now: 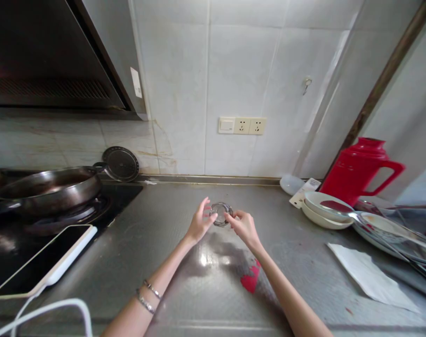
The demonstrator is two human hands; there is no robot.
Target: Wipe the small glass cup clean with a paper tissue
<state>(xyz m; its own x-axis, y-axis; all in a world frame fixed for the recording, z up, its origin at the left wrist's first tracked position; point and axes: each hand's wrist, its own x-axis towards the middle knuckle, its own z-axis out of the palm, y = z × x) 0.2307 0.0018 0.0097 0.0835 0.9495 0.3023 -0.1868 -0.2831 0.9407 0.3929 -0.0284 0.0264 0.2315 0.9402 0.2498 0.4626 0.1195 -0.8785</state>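
Above the middle of the metal counter is a small round clear glass dish (220, 214) with a darker, uneven rim; its exact kind is hard to make out. My right hand (244, 227) pinches its right edge between thumb and fingers. On the other side, my left hand (199, 222) has its fingers spread, the thumb tip at the dish's left edge. Two bracelets (148, 297) circle my left wrist. Below the hands, a torn-looking red patch (250, 278) lies on the counter, close to my right forearm.
A steel pan (51, 192) stands on the black stove at left, with a phone (44, 260) and white cable in front. At right are stacked bowls (327, 210), a red thermos jug (360, 168), plates and a white napkin (370, 276). Wall sockets (242, 126) are behind.
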